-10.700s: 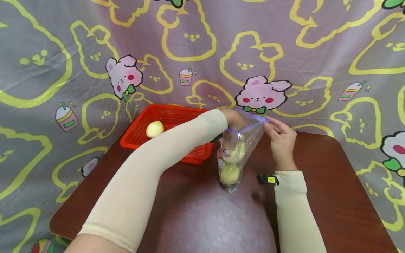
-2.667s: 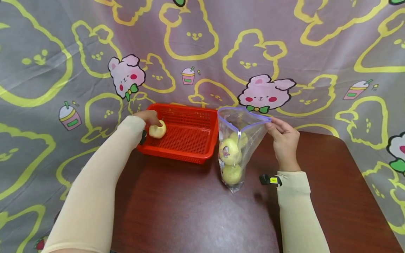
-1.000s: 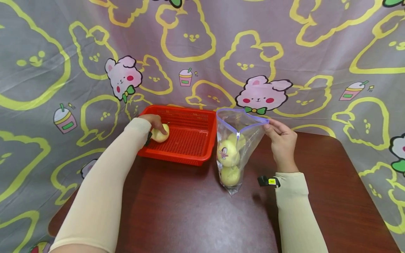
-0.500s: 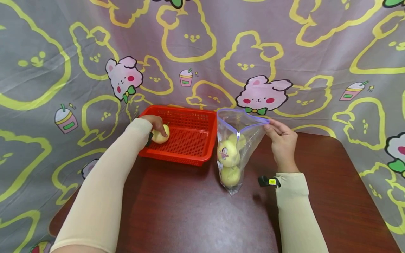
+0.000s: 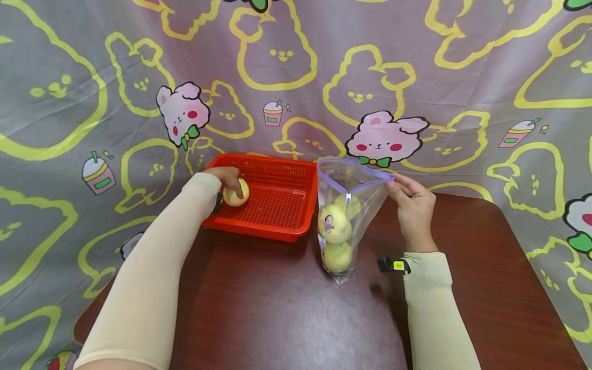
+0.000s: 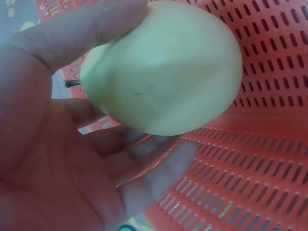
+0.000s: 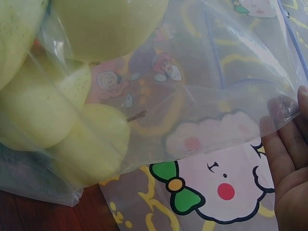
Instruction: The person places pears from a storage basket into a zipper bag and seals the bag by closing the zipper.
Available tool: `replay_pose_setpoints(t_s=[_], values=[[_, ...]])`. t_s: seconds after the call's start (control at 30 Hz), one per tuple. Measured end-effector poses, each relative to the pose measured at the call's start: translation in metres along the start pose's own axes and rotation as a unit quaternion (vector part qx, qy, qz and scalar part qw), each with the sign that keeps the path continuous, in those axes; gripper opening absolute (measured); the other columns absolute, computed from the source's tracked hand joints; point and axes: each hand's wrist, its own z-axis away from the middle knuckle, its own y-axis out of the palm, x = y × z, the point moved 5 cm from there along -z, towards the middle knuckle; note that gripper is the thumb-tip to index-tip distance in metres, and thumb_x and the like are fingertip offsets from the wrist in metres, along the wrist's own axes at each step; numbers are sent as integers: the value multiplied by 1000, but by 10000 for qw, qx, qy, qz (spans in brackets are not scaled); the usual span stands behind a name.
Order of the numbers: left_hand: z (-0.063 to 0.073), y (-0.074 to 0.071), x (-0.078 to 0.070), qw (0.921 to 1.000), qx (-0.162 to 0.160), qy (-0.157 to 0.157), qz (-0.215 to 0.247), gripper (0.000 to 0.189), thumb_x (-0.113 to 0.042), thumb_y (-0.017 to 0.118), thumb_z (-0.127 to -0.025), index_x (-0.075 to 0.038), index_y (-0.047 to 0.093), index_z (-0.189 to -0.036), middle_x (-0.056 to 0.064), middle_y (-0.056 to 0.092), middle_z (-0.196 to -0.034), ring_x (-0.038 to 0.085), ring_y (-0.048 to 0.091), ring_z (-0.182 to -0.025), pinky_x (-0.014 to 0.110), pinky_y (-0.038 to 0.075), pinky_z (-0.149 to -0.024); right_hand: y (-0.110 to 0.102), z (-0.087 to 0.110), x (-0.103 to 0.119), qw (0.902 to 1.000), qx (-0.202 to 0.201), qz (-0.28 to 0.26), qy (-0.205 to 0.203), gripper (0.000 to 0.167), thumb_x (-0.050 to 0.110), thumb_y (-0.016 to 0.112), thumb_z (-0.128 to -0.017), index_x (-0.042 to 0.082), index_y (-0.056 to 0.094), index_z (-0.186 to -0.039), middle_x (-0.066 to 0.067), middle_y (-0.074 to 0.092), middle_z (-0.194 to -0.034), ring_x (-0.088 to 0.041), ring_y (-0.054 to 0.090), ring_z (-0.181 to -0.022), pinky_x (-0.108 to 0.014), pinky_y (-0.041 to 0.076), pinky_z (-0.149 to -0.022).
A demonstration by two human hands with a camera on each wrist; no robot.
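Observation:
My left hand grips a pale yellow pear at the left end of the red plastic basket. In the left wrist view, the thumb lies over this pear and the fingers curl beneath; its stem points toward the palm. My right hand pinches the right corner of a clear zip bag with a purple zip edge. The bag's mouth gapes, and it stands upright with several pears stacked inside. Seen from the right wrist, one bagged pear shows its stem.
The brown table carries the basket on the left and the bag right beside it. A cartoon-printed curtain hangs close behind both. Black straps with cameras sit on the wrists, the right strap showing a yellow label.
Earlier my left hand was inside the bag; it has since moved left into the basket and taken hold of the pear. Lately the pear has shifted slightly. The right hand keeps its pinch.

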Motion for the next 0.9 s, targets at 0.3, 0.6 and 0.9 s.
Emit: replay_pose_setpoints(t_s=[0.3, 0.6, 0.9], values=[[1, 0, 0, 9997, -212, -111, 107, 89, -29, 80, -76, 7, 35, -144, 24, 39, -145, 37, 42, -128, 48, 36, -104, 0, 1, -1, 10000, 4, -64, -64, 37, 0, 76, -82, -19, 63, -111, -3, 74, -86, -11, 70, -77, -24, 54, -75], [4, -3, -3, 9978, -600, 223, 185, 83, -27, 80, -80, 6, 38, -143, 24, 43, -142, 36, 44, -125, 47, 39, -100, 0, 2, 0, 10000, -32, -23, -67, 31, -1, 75, -82, -14, 67, -109, -3, 73, -86, -11, 70, -77, -24, 54, -75], [7, -8, -6, 9949, -929, 344, 211, 85, -33, 81, -79, 3, 38, -144, 21, 44, -142, 36, 43, -124, 49, 37, -101, 0, 3, -1, 10000, -29, -74, -55, 32, 0, 75, -82, -14, 67, -109, -4, 73, -85, -11, 70, -77, -25, 54, -75]])
